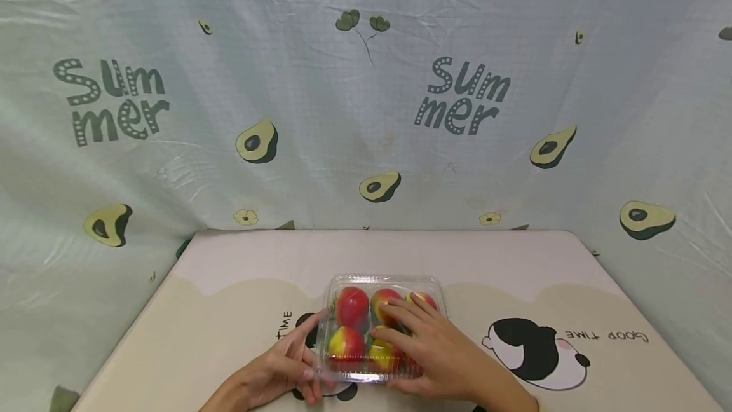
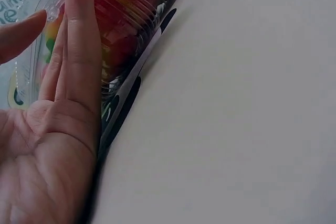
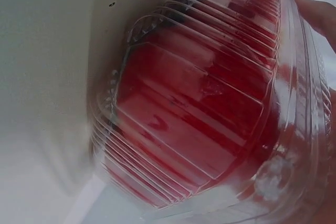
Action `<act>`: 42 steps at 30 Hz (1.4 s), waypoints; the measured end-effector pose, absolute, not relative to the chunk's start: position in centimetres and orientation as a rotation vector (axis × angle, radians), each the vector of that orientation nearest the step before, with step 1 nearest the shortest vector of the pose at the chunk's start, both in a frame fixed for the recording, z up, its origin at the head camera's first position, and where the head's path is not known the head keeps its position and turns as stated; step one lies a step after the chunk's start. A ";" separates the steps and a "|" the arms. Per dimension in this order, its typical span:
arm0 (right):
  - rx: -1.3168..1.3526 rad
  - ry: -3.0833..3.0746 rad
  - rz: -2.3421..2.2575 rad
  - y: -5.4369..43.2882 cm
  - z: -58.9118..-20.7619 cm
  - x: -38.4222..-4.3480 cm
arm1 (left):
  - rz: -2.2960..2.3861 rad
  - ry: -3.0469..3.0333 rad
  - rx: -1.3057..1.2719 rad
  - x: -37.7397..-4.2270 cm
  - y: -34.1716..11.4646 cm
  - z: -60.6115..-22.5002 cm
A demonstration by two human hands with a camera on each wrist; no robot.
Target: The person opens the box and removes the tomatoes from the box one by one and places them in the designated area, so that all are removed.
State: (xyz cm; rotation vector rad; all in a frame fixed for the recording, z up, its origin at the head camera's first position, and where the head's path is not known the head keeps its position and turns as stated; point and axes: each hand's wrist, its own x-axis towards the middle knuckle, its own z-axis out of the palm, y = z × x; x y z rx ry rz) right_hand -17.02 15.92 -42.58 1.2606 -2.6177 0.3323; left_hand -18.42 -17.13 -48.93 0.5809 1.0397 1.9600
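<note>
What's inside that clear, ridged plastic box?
At least five rounded, red-and-yellow fruit-shaped things show inside the clear, ridged plastic box. The right hand covers the near right part, so I can't see everything there.

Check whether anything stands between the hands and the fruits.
Yes: the clear plastic container. Its side wall stands between the left hand and the fruits, and its lid appears to separate them from the right hand. Nothing else visible intervenes.

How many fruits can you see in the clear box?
5 visible: far-left fruit, far-middle fruit, far-right fruit, near-left fruit, near-middle fruit; the right hand may hide more.
</note>
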 end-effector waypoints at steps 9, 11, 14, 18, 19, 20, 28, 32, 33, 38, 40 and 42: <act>1.279 -2.577 0.330 16.0 -42.6 -17.1 | 1.961 1.082 0.521 -18.6 -17.2 -48.9; 1.289 -2.566 0.326 16.0 -42.6 -17.1 | 1.970 1.068 0.511 -18.6 -17.2 -48.8; 1.312 -2.545 0.322 16.1 -42.6 -17.2 | 1.978 1.050 0.508 -18.5 -17.2 -48.6; 1.340 -2.519 0.320 16.1 -42.6 -17.3 | 1.965 1.069 0.501 -18.4 -17.1 -48.5; 1.346 -2.512 0.320 16.2 -42.7 -17.3 | 1.958 1.078 0.497 -18.4 -17.1 -48.5; 1.348 -2.515 0.322 16.2 -42.7 -17.3 | 1.951 1.089 0.489 -18.4 -17.1 -48.4; 1.357 -2.543 0.330 16.3 -42.5 -17.3 | 1.938 1.114 0.488 -18.4 -17.1 -48.4; 1.370 -2.565 0.304 16.3 -42.3 -17.3 | 1.937 1.128 0.482 -18.4 -17.0 -48.2; 1.372 -2.569 0.295 16.3 -42.2 -17.3 | 1.938 1.131 0.484 -18.4 -17.0 -48.2; 1.395 -2.543 0.255 16.3 -42.3 -17.3 | 1.939 1.145 0.497 -18.5 -17.0 -48.2; 1.405 -2.519 0.241 16.2 -42.4 -17.3 | 1.937 1.153 0.495 -18.5 -17.0 -48.2; 1.412 -2.500 0.228 16.2 -42.4 -17.3 | 1.935 1.156 0.496 -18.5 -17.0 -48.3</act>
